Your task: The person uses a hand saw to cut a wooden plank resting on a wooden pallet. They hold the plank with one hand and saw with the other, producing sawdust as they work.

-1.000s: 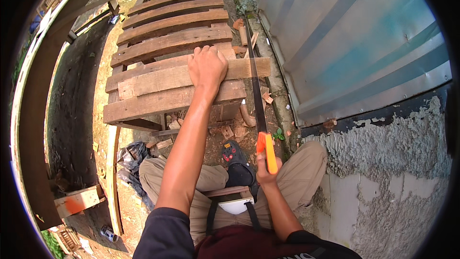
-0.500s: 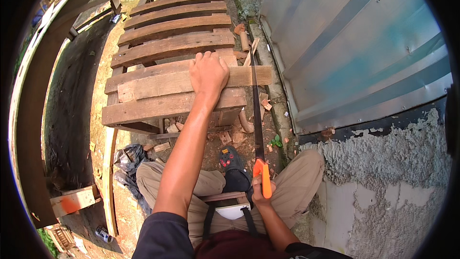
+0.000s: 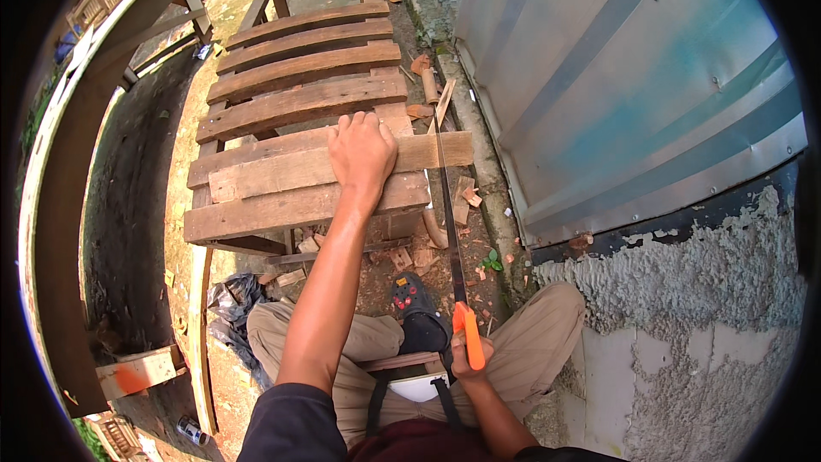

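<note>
The left hand (image 3: 363,158) is curled over the pale board (image 3: 274,173), pressing it onto the slatted tabletop (image 3: 299,111) along the near edge, its end jutting past the right edge. The right hand (image 3: 468,355) is closed around the orange handle of the saw (image 3: 453,248), whose blade crosses that overhang. The jutting end lines up with the rest, so the cut appears unfinished; how deep it runs cannot be told. Wood scraps (image 3: 466,197) lie below.
</note>
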Available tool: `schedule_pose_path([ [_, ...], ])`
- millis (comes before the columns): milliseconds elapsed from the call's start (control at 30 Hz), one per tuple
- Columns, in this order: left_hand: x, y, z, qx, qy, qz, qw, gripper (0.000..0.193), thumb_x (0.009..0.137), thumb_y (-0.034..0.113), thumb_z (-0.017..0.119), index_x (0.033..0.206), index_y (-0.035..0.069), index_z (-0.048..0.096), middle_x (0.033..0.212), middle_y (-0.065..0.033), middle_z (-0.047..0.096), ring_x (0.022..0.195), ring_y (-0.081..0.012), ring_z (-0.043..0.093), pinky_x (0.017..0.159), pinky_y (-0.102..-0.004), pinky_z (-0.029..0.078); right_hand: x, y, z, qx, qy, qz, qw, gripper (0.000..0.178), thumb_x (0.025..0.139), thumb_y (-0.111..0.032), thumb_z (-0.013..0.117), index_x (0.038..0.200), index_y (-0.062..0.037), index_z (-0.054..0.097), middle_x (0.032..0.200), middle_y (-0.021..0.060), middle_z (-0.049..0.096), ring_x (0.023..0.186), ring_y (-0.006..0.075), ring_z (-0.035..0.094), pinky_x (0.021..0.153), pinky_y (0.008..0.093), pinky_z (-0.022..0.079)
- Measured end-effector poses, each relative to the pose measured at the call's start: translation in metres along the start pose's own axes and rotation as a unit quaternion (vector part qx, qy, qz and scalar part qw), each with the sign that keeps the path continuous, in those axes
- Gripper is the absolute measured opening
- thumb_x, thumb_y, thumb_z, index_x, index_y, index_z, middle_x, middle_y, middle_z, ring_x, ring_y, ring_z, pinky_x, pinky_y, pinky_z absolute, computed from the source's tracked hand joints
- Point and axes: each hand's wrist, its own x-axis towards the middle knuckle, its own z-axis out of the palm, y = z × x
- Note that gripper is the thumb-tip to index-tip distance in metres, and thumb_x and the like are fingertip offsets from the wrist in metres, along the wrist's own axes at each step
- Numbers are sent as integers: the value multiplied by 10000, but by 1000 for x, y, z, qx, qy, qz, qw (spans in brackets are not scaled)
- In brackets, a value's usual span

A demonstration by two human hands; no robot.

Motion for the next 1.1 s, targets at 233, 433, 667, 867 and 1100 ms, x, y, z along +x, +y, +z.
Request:
schedule_pose_path([
  [233,5,3,3,-11,12,13,1000,258,904,201,524,863,27,710,999,-133,725,982,-334,618,879,-465,444,148,-9,62,-77,55,-37,995,214,879,-77,636,691,-8,560,577,134,531,508,322,574,488,418,412],
  [433,-1,-3,2,-14,29,12,999,248,901,189,521,845,25,697,970,-136,712,969,-347,616,869,-475,445,-10,16,0,-79,-6,-44,996,136,861,-76,637,768,20,662,634,133,616,539,285,650,535,378,511],
  [667,2,4,2,7,12,11,1000,258,913,213,537,900,37,726,976,-135,719,990,-326,618,913,-457,440,173,-21,69,-18,66,48,996,243,896,-82,664,692,6,564,535,99,507,458,200,498,483,359,385],
  [867,-1,-2,1,-14,21,16,1000,247,908,201,525,844,23,684,952,-149,707,946,-358,613,869,-480,448,46,-1,14,-192,-12,-64,979,112,855,-60,654,772,15,643,603,139,588,519,302,631,498,397,472],
  [1100,-3,-3,6,6,26,19,999,249,905,205,528,872,37,709,978,-134,720,972,-319,615,896,-453,443,89,-9,24,-85,-4,-13,996,127,866,-52,628,763,20,643,607,131,593,514,263,624,509,374,466],
])
